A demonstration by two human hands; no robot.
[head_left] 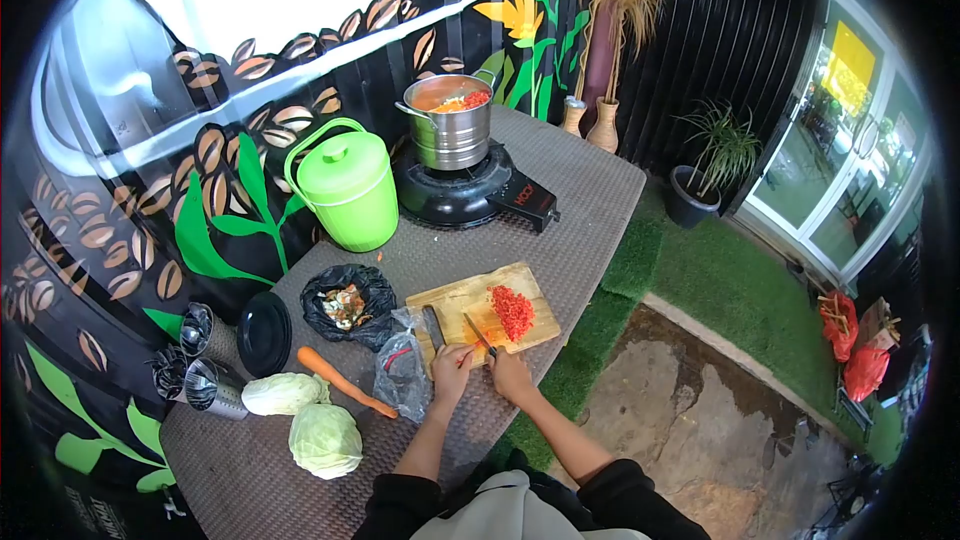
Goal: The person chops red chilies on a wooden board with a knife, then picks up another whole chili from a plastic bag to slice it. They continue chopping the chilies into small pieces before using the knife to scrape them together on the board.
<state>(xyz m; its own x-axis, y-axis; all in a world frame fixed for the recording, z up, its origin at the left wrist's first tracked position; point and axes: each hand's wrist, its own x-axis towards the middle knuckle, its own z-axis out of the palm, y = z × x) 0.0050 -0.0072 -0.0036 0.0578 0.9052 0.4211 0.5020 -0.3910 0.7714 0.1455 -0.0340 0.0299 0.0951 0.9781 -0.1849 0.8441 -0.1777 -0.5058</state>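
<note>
A wooden cutting board (455, 297) lies near the right edge of the table, with a pile of finely chopped red pieces (512, 313) on it. My right hand (511, 376) is closed around the handle of a knife (477, 331), whose blade points away over the board. Just left of it, my left hand (453, 362) is closed at the board's near edge; what its fingers hold is too small to make out. Another dark-handled tool (433, 325) lies at the board's left side. A clear plastic bag (403, 378) is beside my left hand.
A pot (450, 137) of food sits on a black stove (452, 198). Around the table are a green lidded bucket (347, 190), black waste bag (374, 285), carrot (340, 379), two cabbages (325, 441), black lid (264, 333) and metal containers (217, 389). Grass and paving lie right.
</note>
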